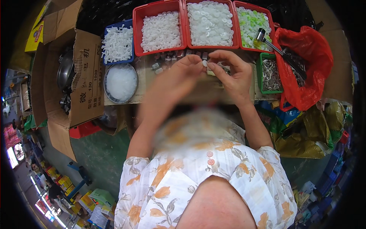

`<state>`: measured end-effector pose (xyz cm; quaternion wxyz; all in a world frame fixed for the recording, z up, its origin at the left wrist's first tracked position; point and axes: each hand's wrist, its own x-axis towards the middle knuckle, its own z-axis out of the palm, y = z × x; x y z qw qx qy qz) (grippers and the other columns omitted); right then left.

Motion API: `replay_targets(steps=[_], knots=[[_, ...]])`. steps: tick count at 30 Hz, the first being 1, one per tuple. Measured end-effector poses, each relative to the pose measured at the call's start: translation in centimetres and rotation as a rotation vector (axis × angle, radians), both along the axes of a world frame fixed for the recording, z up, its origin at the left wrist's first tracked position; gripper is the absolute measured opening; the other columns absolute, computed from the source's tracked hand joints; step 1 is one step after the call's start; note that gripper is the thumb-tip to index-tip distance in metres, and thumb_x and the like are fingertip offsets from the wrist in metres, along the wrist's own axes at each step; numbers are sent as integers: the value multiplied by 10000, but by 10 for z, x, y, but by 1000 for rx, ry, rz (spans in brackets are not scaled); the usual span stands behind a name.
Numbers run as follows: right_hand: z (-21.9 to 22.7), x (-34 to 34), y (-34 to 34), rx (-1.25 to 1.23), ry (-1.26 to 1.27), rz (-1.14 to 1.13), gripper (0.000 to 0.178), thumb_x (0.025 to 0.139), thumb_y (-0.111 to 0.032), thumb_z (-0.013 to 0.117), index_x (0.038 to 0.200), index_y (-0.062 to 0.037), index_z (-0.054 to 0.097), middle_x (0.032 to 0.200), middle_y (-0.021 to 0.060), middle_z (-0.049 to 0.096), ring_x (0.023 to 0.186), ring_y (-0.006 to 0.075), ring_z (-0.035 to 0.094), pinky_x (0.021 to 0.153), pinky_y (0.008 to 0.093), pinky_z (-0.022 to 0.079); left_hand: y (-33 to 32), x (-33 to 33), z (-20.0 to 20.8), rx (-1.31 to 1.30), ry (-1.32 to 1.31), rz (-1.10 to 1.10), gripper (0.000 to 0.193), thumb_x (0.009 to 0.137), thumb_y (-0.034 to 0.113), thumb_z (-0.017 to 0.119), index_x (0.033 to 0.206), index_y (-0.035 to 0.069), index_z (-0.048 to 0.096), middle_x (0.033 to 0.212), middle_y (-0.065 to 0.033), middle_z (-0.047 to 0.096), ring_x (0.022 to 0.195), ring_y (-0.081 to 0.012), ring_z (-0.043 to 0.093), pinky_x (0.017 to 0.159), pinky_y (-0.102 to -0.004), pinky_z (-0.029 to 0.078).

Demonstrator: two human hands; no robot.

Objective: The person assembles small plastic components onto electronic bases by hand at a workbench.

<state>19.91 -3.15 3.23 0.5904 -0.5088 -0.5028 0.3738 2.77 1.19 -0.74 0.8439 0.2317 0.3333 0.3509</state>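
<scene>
My left hand (185,72) and my right hand (233,74) meet over the workbench, fingertips pinched together. Between them sits a small white plastic piece (205,63), its exact kind too small to make out. Both hands appear to grip it, the left from one side and the right thumb and forefinger from the other. My left forearm is slightly smeared by motion. Just beyond the hands lie several small metal-and-white parts (167,58) on the bench (143,74), partly hidden by my fingers.
Along the back stand a blue tray (133,38) of white pegs and red bins (183,23) of small plastic parts. A round dish (121,83) sits left, near a cardboard box (87,76). Rightward are a green tray (271,91) of metal pins, a hammer (272,45) and a red bag (320,49).
</scene>
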Motion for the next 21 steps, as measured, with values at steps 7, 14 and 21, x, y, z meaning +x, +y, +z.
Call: replay_targets(steps=[7, 14, 21], knots=[[-6, 1, -12, 182, -305, 63, 117, 827, 25, 740, 937, 19, 700, 890, 89, 710, 853, 183, 689, 754, 295, 527, -14, -8, -8, 302, 84, 13, 278, 912, 34, 715, 1186, 35, 668, 956, -64, 720, 799, -121, 673, 658, -210, 531], [-7, -1, -19, 44, -265, 128, 111, 832, 51, 712, 928, 33, 657, 892, 114, 682, 817, 226, 667, 741, 319, 521, -23, -13, -6, 714, 420, -21, 284, 886, 35, 752, 1167, 10, 714, 949, -53, 729, 797, -93, 671, 664, -217, 543], [-42, 10, -15, 130, -495, 156, 149, 797, 22, 737, 929, 6, 668, 938, 108, 640, 865, 295, 641, 740, 380, 514, -34, -18, 8, 868, 786, 86, 345, 802, 1, 788, 1140, 35, 725, 940, -58, 689, 821, -159, 646, 681, -290, 529]])
